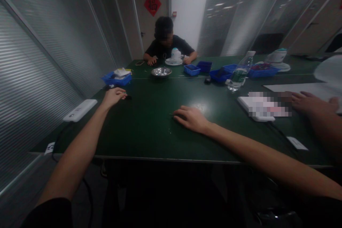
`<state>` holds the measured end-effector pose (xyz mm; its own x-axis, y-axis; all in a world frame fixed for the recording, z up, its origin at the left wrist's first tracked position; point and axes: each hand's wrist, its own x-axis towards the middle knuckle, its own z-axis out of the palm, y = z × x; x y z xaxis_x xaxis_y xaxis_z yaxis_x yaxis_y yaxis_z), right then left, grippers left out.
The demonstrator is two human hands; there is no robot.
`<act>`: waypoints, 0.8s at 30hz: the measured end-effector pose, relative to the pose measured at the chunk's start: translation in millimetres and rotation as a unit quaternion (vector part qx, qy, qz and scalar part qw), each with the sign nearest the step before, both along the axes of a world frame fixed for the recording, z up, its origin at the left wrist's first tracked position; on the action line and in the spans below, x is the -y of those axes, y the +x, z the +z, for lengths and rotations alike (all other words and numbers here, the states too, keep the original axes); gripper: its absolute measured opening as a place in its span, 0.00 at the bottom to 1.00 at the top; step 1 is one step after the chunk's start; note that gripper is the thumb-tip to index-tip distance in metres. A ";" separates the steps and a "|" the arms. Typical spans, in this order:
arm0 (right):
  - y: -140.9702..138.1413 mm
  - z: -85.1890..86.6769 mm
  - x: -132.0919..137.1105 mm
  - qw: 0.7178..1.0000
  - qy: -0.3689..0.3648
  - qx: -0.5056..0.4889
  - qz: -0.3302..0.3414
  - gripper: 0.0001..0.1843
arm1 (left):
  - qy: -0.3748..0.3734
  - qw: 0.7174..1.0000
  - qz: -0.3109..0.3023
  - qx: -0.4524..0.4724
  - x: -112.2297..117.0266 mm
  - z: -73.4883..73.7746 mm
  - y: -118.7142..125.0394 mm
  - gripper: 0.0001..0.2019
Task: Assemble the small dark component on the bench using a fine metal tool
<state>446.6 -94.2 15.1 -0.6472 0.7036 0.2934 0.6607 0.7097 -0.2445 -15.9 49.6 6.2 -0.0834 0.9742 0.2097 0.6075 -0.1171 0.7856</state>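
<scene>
My left hand (114, 97) reaches far over the dark green table (149, 131), its fingers curled in a loose pinch beside a small dark object (128, 97); what the fingers hold is too small to make out. My right hand (191, 118) lies palm down near the table's middle, fingers bent and pressed on the surface, with a thin dark sliver at its fingertips. Nothing shows inside it.
A white power strip (80, 109) lies at the left edge. Blue trays (117, 78), a steel bowl (161, 72) and a water bottle (239, 74) stand further back. A person (167, 44) sits at the far end. Another person's hand (310, 101) rests at the right by a white device (256, 108).
</scene>
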 end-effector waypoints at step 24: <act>0.5 -0.3 -0.6 1.000 -0.009 0.006 0.001 0.19 | -0.068 0.997 -0.028 -0.003 7.4 0.9 1.1 0.21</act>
<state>447.0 -93.6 14.8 -0.6515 0.7078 0.2731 0.6629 0.7062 -0.2488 -14.8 42.3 7.1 -0.0269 0.9967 0.0767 0.6075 -0.0446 0.7931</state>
